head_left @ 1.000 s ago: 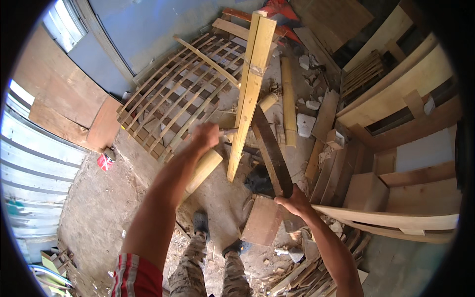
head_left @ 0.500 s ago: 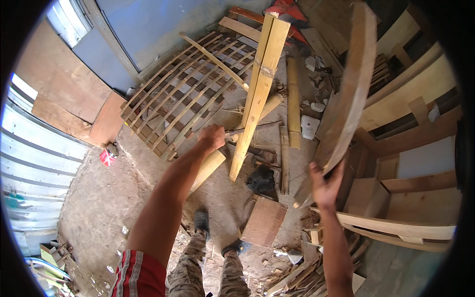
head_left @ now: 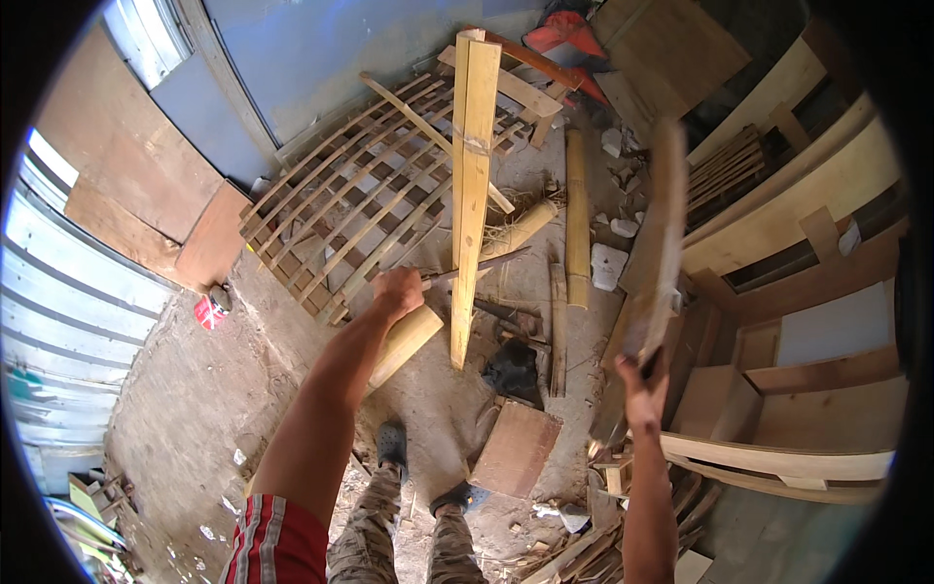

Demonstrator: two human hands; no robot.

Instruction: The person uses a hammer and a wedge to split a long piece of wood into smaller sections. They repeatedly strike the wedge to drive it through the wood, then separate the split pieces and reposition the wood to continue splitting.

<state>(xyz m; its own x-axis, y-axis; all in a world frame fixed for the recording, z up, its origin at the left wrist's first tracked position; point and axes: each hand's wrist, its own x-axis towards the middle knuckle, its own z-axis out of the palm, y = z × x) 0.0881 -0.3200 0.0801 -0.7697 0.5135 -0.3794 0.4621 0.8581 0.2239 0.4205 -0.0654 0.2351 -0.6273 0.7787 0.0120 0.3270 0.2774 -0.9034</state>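
The left hand (head_left: pixel 397 292) is closed in a fist around the handle of a thin dark metal tool (head_left: pixel 477 267), whose far end reaches across to the long pale upright wooden plank (head_left: pixel 473 185). That plank stands on end on the dusty earth floor (head_left: pixel 195 409), its foot just beside a short round pale wooden block (head_left: pixel 404 343) and its top leaning toward the grey-blue wall (head_left: pixel 321 49). The right hand (head_left: pixel 642 389) is raised with its fingers wrapped about the lower end of a broad brown weathered wooden board (head_left: pixel 657 243), which it holds up off the floor at a slight tilt; the board is blurred (it looks to be swinging), so its far end cannot be read exactly.

As for the work, I judge it to be in the middle: the board is lifted and not set anywhere, the plank stands free with nothing fixed to it, and the tool is only held against it, so any joining or stacking is not yet done.

The floor is bare dirt strewn with offcuts, a square reddish-brown plywood piece (head_left: pixel 516 448) near the person's feet, a bamboo pole (head_left: pixel 577 219) and a wooden lattice frame (head_left: pixel 360 195) lying flat. A corrugated metal sheet (head_left: pixel 68 321) closes the left side, and unfinished pale wooden furniture frames (head_left: pixel 808 224) crowd the right.
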